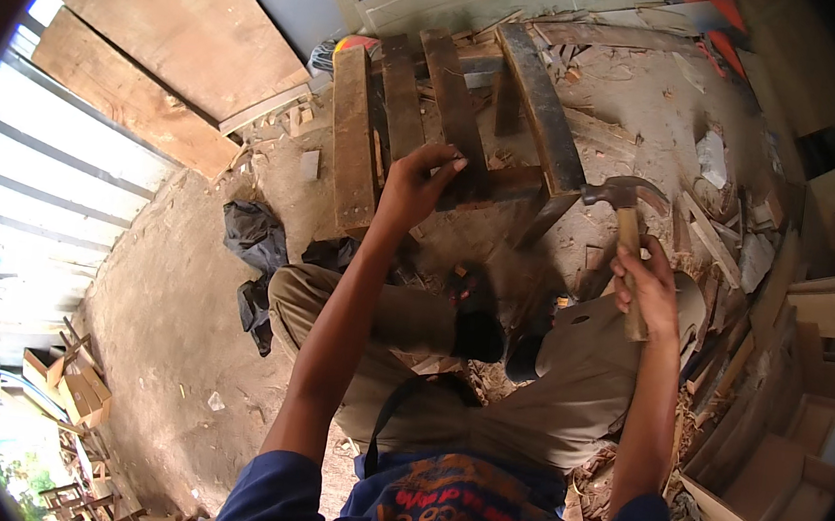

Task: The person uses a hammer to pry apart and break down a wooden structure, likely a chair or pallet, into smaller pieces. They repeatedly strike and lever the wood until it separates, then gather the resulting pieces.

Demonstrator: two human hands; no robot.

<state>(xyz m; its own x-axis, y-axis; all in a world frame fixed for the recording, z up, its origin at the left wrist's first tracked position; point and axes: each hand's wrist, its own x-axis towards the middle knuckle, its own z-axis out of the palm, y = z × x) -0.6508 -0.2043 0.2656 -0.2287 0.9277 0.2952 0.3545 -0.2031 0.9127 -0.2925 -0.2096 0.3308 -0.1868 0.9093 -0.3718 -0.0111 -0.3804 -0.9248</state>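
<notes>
My right hand is wrapped round the wooden handle of a claw hammer, its metal head up beside the near right corner of a slatted wooden frame. The frame is dark, worn wood with several long bars and stands in front of me. Over its middle bars, my left hand has thumb and fingers pinched together. A small pale spot shows at the fingertips; whether it is a nail or only a fingernail I cannot tell. Part of the frame's left side is hidden behind this hand and forearm.
Wood scraps and strips lie along the right. Open wooden boxes stand at the lower right. A dark cloth lies on the dirt floor to the left. Plywood sheets lean at the far left.
</notes>
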